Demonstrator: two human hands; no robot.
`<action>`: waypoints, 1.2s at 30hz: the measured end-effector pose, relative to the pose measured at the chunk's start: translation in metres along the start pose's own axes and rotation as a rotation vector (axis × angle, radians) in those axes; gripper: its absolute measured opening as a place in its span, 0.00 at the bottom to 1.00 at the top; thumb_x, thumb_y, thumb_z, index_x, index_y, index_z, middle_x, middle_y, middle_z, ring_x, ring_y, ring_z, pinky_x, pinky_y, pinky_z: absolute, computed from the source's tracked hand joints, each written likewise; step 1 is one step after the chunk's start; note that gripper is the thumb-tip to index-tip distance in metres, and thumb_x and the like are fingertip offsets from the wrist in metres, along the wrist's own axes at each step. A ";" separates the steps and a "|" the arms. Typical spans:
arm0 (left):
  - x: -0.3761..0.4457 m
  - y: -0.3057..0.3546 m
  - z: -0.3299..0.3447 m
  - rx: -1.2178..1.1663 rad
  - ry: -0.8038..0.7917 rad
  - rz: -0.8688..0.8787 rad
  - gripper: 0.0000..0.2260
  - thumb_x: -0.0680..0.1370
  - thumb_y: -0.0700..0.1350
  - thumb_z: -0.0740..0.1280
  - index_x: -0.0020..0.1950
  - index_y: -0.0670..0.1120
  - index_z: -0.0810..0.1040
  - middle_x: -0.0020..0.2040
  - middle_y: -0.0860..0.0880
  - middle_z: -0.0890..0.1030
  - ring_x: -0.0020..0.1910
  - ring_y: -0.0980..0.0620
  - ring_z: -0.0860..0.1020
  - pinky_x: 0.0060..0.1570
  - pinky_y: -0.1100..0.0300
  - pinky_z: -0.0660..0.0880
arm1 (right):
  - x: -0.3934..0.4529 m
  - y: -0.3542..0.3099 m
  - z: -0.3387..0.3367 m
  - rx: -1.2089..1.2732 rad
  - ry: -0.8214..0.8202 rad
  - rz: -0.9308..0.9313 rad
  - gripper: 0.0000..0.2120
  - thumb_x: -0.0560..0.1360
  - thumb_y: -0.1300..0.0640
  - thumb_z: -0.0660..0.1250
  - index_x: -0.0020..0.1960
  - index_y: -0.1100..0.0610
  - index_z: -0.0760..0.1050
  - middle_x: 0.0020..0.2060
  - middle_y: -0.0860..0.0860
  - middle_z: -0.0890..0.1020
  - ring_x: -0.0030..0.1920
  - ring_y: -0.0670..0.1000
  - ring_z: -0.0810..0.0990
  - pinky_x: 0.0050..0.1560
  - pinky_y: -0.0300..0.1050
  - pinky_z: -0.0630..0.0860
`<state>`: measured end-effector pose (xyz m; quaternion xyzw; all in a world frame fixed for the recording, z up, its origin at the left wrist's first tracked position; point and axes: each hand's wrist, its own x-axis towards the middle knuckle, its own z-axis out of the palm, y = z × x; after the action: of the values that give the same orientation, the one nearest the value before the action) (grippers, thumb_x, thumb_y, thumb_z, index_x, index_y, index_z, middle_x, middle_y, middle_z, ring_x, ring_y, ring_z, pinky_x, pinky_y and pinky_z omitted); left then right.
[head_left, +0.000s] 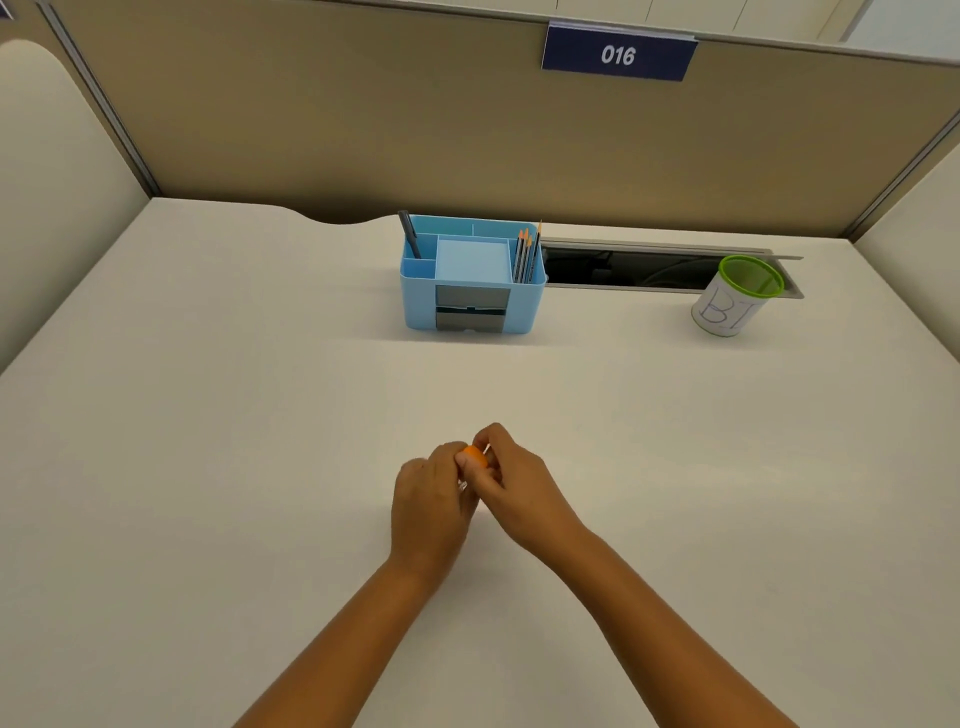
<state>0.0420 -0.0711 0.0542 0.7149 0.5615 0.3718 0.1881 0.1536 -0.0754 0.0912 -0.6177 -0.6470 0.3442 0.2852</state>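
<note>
**A:** What do we take first?

**B:** The bench (208, 415), pale and wide, fills most of our view. The tan partition (363, 130) stands along its far edge.

**A:** And on the bench?

**B:** We see a blue organiser (524, 312) at the far middle, close to the partition. Just to its right an open cable slot (623, 267) is sunk into the bench. Above that, a navy sign (618, 54) reading 016 hangs on the partition's top edge.

**A:** Smaller than that?

**B:** A white cup (724, 312) with a green rim stands upright at the slot's right end, with letters drawn on its side. It is well apart from the organiser.

**A:** Now the grips.

**B:** Both forearms come in from the near edge and meet at the near middle of the bench. The left grip (431, 499) has its fingers curled in. The right grip (514, 488) touches it, fingers bent to the same spot.

**A:** What do we find in the organiser?

**B:** A bundle of pencils (525, 254) stands points up in its right compartment, and a dark pen (410, 234) leans in the left one.

**A:** And the smallest?

**B:** The orange piece (474, 457) is pinched between the fingertips of both grips, so each is closed on it. Most of it is hidden. We cannot tell what it is, nor whether it touches the bench.
</note>
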 end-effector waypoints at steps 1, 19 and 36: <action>0.004 0.006 -0.003 -0.032 0.011 -0.001 0.05 0.73 0.42 0.67 0.47 0.42 0.74 0.36 0.45 0.82 0.30 0.50 0.75 0.28 0.62 0.73 | 0.002 -0.006 -0.005 -0.004 0.019 -0.026 0.10 0.78 0.45 0.57 0.49 0.52 0.67 0.35 0.48 0.77 0.35 0.46 0.76 0.38 0.40 0.75; 0.044 0.054 -0.030 -0.461 -0.037 -0.018 0.08 0.69 0.57 0.65 0.36 0.54 0.71 0.30 0.52 0.77 0.31 0.50 0.76 0.30 0.56 0.76 | 0.002 -0.044 -0.047 0.136 0.200 -0.187 0.12 0.77 0.51 0.61 0.36 0.47 0.62 0.28 0.44 0.68 0.29 0.40 0.69 0.29 0.30 0.67; 0.030 0.058 -0.016 -0.133 -0.171 -0.128 0.08 0.74 0.42 0.64 0.36 0.50 0.70 0.25 0.58 0.71 0.24 0.56 0.72 0.21 0.71 0.66 | -0.004 -0.032 -0.043 -0.222 0.235 -0.099 0.13 0.72 0.37 0.59 0.39 0.44 0.61 0.25 0.41 0.69 0.27 0.43 0.71 0.29 0.35 0.65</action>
<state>0.0714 -0.0624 0.1135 0.6926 0.5618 0.3334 0.3056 0.1689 -0.0758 0.1425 -0.6489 -0.6728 0.1816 0.3055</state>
